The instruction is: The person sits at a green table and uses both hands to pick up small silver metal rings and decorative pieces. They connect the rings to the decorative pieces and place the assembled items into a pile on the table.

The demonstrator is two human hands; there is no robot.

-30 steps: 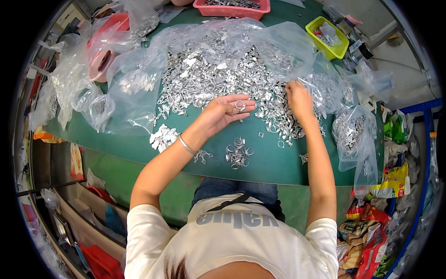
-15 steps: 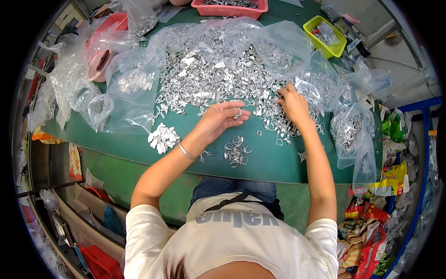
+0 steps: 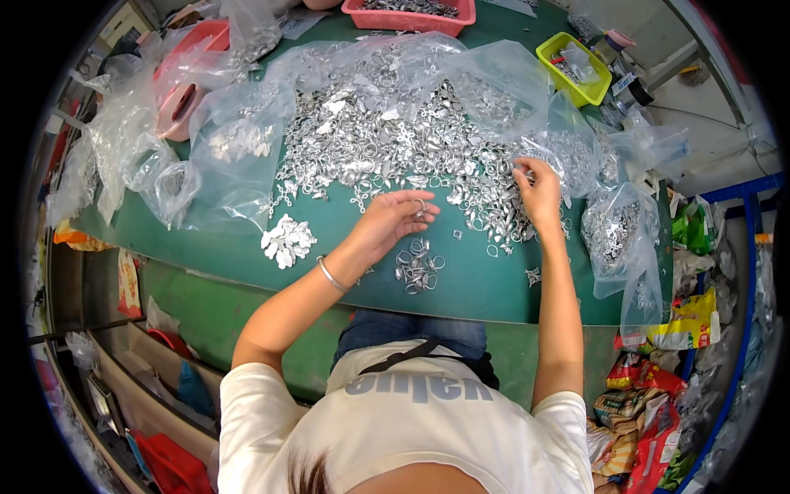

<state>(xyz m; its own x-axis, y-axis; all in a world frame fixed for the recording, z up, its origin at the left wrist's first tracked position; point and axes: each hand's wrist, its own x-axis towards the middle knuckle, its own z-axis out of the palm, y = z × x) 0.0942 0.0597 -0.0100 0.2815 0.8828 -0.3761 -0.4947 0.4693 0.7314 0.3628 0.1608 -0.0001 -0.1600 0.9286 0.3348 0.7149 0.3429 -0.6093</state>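
A large heap of silver metal pieces (image 3: 370,152), many of them rings, covers the middle of the green table (image 3: 346,305). Over the near side of it, my left hand (image 3: 387,221) is turned partly palm up, with a silver ring (image 3: 420,207) at its fingers. My right hand (image 3: 539,191) hovers at the heap's right part, thumb and fingertips curled close together; what they hold, if anything, is too small to make out. A small cluster of rings (image 3: 420,265) lies just below my left hand. Left of my wrist sits a little pile of flat silver pieces (image 3: 288,240).
Clear plastic bags (image 3: 234,156) lie left of the heap, and a filled bag (image 3: 617,230) hangs over the right edge. A pink basket (image 3: 411,20) and a yellow-green basket (image 3: 576,70) stand behind. Drawers (image 3: 148,362) are at lower left, colourful packages (image 3: 650,412) at lower right.
My right hand has lifted slightly off the heap and shifted right. My left hand has moved a little lower, its fingers more curled, with the ring still there.
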